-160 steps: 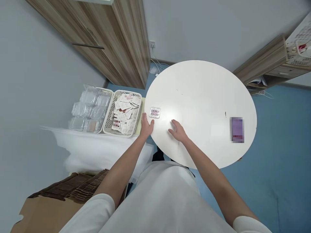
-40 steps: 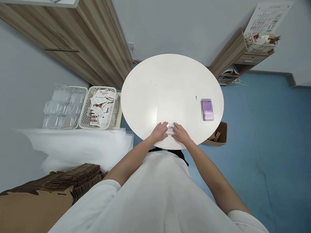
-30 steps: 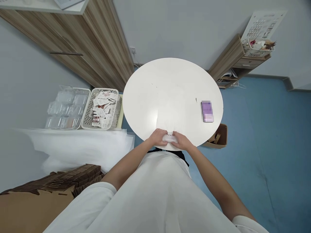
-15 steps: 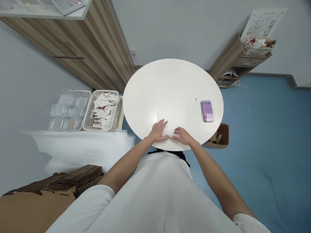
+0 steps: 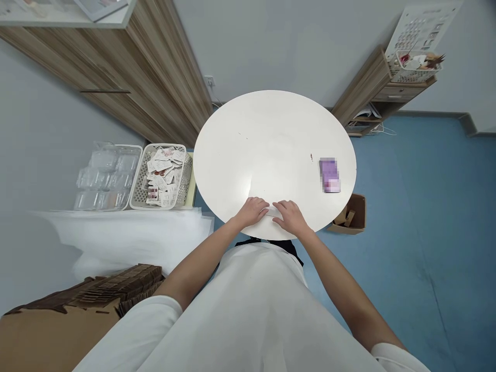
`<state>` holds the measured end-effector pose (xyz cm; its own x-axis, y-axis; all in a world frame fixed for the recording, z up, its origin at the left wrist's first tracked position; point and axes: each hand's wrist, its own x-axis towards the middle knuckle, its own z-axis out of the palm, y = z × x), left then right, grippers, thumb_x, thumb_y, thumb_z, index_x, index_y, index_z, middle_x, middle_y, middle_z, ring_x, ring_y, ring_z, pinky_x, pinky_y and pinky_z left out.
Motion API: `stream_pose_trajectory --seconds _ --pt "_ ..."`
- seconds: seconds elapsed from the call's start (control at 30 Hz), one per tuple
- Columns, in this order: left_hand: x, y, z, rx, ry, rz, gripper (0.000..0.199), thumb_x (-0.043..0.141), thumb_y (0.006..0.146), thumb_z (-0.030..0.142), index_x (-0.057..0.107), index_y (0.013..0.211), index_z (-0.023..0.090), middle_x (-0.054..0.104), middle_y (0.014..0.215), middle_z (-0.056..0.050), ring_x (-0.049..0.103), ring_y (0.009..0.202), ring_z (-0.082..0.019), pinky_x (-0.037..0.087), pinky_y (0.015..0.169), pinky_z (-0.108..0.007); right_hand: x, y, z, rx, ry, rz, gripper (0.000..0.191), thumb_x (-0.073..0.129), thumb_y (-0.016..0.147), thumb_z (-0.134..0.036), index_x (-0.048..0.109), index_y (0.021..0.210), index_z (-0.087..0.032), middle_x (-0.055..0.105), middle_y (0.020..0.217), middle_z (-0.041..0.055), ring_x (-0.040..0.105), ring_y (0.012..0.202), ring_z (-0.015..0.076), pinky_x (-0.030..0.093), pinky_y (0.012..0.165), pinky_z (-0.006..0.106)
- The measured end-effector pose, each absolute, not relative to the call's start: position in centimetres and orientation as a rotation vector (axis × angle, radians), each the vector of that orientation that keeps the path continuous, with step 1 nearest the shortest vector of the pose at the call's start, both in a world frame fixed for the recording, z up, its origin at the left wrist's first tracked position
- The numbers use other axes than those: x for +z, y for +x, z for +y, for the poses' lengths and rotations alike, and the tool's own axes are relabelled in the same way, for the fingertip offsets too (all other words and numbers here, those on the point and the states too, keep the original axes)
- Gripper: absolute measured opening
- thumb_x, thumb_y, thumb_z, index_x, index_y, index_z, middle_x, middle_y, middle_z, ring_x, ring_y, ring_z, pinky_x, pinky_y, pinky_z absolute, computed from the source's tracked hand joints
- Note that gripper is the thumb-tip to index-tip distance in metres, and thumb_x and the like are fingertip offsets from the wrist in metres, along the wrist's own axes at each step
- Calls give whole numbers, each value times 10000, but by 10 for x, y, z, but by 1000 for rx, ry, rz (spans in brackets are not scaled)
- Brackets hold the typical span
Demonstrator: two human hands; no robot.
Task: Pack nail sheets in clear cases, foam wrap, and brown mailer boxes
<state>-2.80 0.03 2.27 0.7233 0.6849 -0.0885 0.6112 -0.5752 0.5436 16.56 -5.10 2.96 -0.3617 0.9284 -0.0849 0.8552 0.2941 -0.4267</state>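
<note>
Near the front edge of the round white table [image 5: 271, 134], both hands are on a thin, whitish, partly see-through folded sheet [image 5: 274, 211]. My left hand [image 5: 251, 212] has its fingers together, with thumb and fingertips pinching the left end. My right hand [image 5: 291, 217] curls around the right end, its thumb below and fingers above. The sheet barely stands out from the tabletop, and most of its ends are hidden under my fingers.
A purple item [image 5: 329, 175], blurred, lies at the table's right. White baskets with printed packets [image 5: 163, 173] and clear plastic boxes [image 5: 103, 175] stand left. White sheets [image 5: 143, 235] and folded cardboard [image 5: 58, 330] lie lower left. An open carton [image 5: 358, 214] sits on the floor right.
My left hand's spread fingers have drawn together onto the sheet. My right hand has moved slightly forward and closed around its end. The sheet has shifted slightly away from my body.
</note>
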Motion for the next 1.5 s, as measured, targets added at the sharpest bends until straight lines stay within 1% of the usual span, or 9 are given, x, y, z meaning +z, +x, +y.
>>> stream_pose_trajectory --seconds 0.13,0.23,0.4,0.57,0.87,1.07,1.23,1.37,1.5 --pt "17 -31 -2 196 2307 983 301 357 870 340 522 1088 212 582 1049 -56 519 971 -192 380 848 -354 18 157 -60 733 -1858 -2184 304 390 847 -225 476 1139 -209 590 1014 84 546 898 216 407 775 355" --pt "12 -35 -2 247 2182 992 318 391 858 327 501 1129 204 577 1093 -56 527 990 -184 405 852 -329 12 159 -63 895 -1893 -1941 300 388 848 -256 446 1140 -215 582 1070 63 551 915 192 431 732 313" --pt "8 -37 9 258 1892 1107 279 454 814 305 531 1063 203 608 1045 -36 559 939 -171 444 800 -291 11 170 -51 1173 -1903 -1712 235 399 837 -315 484 1040 -233 610 988 33 560 853 179 432 699 301" --pt "2 -33 29 169 1782 1164 228 464 785 303 590 943 195 630 970 -29 570 876 -180 451 740 -289 7 175 -29 1383 -1914 -1581 256 396 827 -365 526 1001 -229 603 983 31 549 844 173 430 710 299" --pt "-11 -34 35 17 1709 1417 197 425 809 258 604 869 202 640 958 -31 575 879 -184 438 721 -267 -4 178 -8 1467 -1931 -1550 284 408 824 -353 572 1011 -214 589 1091 53 529 989 201 402 834 321" --pt "-16 -36 34 -1 1698 1546 215 457 798 248 542 983 178 605 1028 -72 548 947 -203 430 745 -291 -8 182 -7 1297 -2036 -1518 280 422 812 -307 558 1037 -212 586 1102 48 531 1000 189 407 846 316" --pt "-7 -38 25 52 2003 1638 249 456 799 228 517 1037 186 551 1083 -100 494 1007 -245 394 791 -359 -8 190 -19 751 -2186 -1653 356 420 804 -248 478 1147 -173 526 1130 123 491 1040 249 408 835 397" --pt "-2 -37 15 152 2387 1323 280 466 805 291 504 1068 203 481 1204 -92 406 1133 -242 321 907 -383 -2 183 -29 527 -1837 -2142 316 477 788 -245 495 1097 -185 446 1253 129 379 1178 274 315 948 444" --pt "-4 -30 11 60 2494 1078 551 604 687 393 422 1168 195 385 1318 -102 316 1219 -263 227 986 -411 -5 170 -30 602 -1622 -2456 439 634 673 -319 487 1062 -178 365 1334 141 324 1225 305 289 969 467"
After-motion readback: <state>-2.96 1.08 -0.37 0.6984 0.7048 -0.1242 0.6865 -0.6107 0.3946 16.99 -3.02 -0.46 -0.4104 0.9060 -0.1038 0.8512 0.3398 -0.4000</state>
